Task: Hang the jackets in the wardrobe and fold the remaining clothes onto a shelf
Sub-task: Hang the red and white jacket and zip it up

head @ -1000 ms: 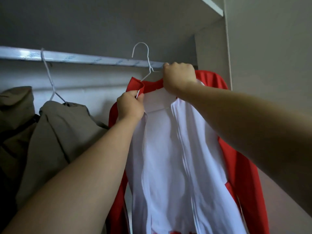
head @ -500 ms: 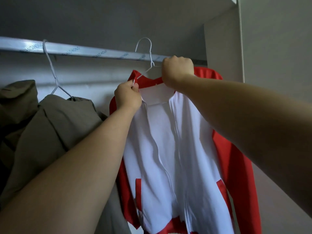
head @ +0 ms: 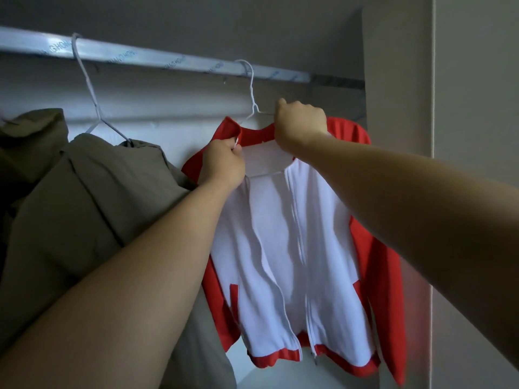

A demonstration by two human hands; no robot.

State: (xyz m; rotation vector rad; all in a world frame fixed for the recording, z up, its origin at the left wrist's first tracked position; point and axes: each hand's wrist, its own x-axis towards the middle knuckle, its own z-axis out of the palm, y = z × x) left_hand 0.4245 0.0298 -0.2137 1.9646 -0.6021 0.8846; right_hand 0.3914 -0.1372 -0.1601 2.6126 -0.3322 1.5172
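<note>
Head view: left hand [head: 223, 164] and right hand [head: 299, 126] grip the jacket [head: 280, 248] collar, hem hanging downward.

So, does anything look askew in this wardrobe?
The red-and-white jacket sits unevenly on its white hanger: the collar end near the left hand stands up, and the front hangs open. The right hand grips the hanger.

Glossy metal is shown by the rail [head: 157, 58] (under a printed film wrap), a smooth white coating by the wire hanger [head: 251, 91], soft matt cloth by the red-and-white jacket [head: 280, 234], and coarser, dull woven cloth by the olive jacket [head: 84, 206].
</note>
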